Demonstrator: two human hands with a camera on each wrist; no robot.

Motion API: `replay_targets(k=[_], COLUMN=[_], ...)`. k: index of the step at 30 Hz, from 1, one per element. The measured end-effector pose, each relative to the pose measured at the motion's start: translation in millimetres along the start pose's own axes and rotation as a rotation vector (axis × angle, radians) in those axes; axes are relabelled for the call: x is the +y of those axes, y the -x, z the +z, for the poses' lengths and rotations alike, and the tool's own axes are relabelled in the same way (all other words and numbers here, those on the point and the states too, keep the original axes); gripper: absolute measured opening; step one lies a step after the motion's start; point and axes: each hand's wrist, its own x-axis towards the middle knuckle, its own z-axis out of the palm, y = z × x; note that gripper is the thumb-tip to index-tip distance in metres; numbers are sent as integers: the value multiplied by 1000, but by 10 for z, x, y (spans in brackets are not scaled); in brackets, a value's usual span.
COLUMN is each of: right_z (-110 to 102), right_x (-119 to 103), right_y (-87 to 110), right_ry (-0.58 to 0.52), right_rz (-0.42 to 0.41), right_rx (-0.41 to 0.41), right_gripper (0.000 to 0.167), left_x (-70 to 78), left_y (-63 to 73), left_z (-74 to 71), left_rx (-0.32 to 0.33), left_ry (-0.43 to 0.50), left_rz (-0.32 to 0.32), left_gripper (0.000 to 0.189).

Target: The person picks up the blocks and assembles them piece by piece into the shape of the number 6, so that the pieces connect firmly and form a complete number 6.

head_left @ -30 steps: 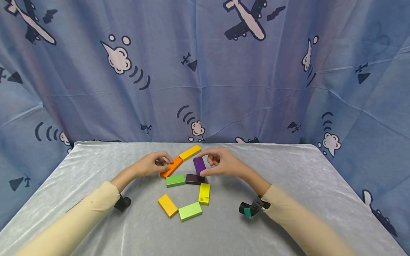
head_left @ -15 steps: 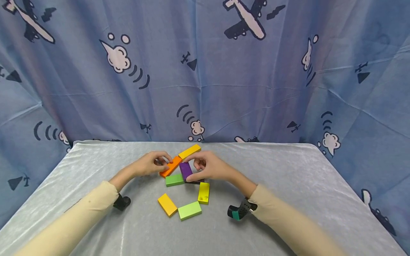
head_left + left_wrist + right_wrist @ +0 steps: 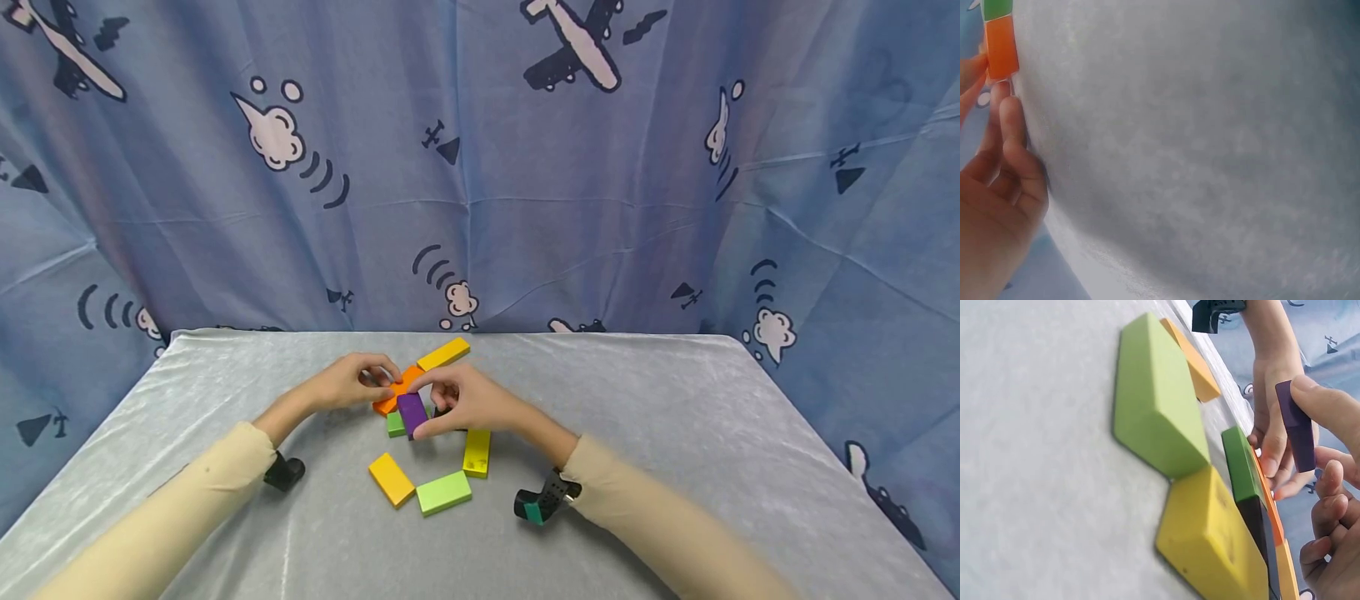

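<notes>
My right hand [image 3: 472, 400] pinches a purple block [image 3: 412, 414] between thumb and index finger. The purple block [image 3: 1295, 425] is held up in the air, over the green block [image 3: 395, 425] in the head view and partly hiding it. My left hand [image 3: 356, 383] holds the near end of an orange block [image 3: 408, 377] with thumb and fingertips. In the left wrist view the fingers of the left hand [image 3: 1007, 181] lie against that orange block [image 3: 1002, 47]. A dark block [image 3: 1257, 528] adjoins the green one and is mostly covered by the right hand in the head view.
An amber block [image 3: 444, 354] meets the far end of the orange one. Nearer me lie a yellow block [image 3: 476, 454], a light green block [image 3: 444, 493] and another amber block [image 3: 392, 480], joined corner to corner. A grey cloth [image 3: 615, 400] covers the table; a patterned curtain [image 3: 600, 208] hangs behind.
The right hand has carried the purple block left and a little toward me, from beyond the dark block to over the green one. The left hand has stayed at the orange block.
</notes>
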Motion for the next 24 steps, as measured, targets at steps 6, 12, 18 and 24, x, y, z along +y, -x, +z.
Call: replay_targets(k=[6, 12, 18, 24], right_z=[89, 182, 276, 355], right_x=[-16, -40, -65, -91], right_y=[-42, -85, -119, -156], right_ry=[38, 73, 82, 85], right_rz=[-21, -8, 10, 2], right_rx=[-1, 7, 8, 35], right_gripper=[46, 45, 44, 44], left_x=[-17, -11, -25, -29], left_y=[0, 11, 16, 12], left_z=[5, 12, 5, 3], left_rx=[-2, -2, -4, 5], left_ry=[5, 27, 49, 43], left_rz=[17, 16, 17, 16], left_gripper=[17, 19, 20, 21])
